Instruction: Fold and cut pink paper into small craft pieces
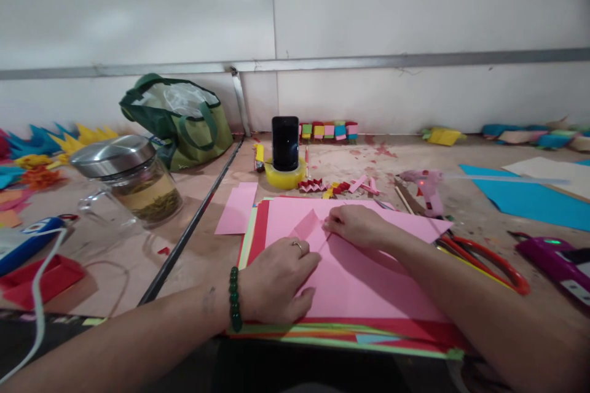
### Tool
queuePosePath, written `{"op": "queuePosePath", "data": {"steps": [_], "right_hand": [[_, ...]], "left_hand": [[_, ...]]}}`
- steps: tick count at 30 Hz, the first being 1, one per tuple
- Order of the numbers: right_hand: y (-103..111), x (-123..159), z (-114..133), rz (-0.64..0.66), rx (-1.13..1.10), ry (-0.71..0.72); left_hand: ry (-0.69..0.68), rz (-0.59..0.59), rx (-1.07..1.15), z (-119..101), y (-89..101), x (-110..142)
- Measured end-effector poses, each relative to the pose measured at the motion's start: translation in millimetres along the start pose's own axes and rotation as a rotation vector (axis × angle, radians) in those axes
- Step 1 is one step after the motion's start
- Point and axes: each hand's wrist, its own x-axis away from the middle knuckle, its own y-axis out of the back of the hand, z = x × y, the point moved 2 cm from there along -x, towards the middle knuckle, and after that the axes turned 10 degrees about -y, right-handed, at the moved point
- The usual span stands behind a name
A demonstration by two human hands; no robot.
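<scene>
A small pink piece of paper with a slanted edge lies on a stack of large pink sheets. The fingertips of my right hand are closed in a pinch at its right edge. Resting on the stack just below the piece is my left hand, fingers bent and thumb held apart. It wears a ring and a green bead bracelet. The hand partly hides the lower part of the small piece. Red and pale green sheets show along the stack's left and front edges.
Left stand a glass tea mug and a green bag. A phone stands in a yellow tape roll. Right are a pink glue gun, orange-handled scissors, a purple device and blue paper.
</scene>
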Motion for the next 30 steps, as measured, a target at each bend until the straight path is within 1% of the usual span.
{"op": "queuePosePath", "data": {"steps": [3, 6, 9, 13, 17, 22, 26, 30], "right_hand": [[-0.2, 1.7, 2.7, -0.011, 0.017, -0.029], [-1.2, 1.0, 1.2, -0.015, 0.005, -0.03], [-2.4, -1.0, -2.5, -0.016, -0.026, -0.02], [-4.8, -2.8, -6.1, -0.019, -0.077, -0.023], [-6.0, -0.8, -7.1, -0.05, -0.145, -0.051], [-1.7, 14.1, 1.7, -0.097, -0.188, -0.074], [-0.5, 27.9, 12.9, -0.053, -0.155, -0.044], [-2.0, 25.5, 10.1, -0.025, -0.134, -0.041]], "left_hand": [[0.056, 0.031, 0.053, -0.4, -3.8, 0.3], [0.091, 0.068, 0.061, -0.9, -8.8, 0.4], [0.111, 0.052, 0.089, 0.0, -10.6, -1.2], [0.135, 0.076, 0.114, -0.9, -8.2, -4.0], [0.162, 0.096, 0.114, -8.4, -3.6, -0.2], [0.165, 0.082, 0.122, -12.2, -2.6, 7.8], [0.166, 0.084, 0.16, -9.7, -2.9, 8.4], [0.16, 0.096, 0.17, -9.2, -2.1, 7.3]]}}
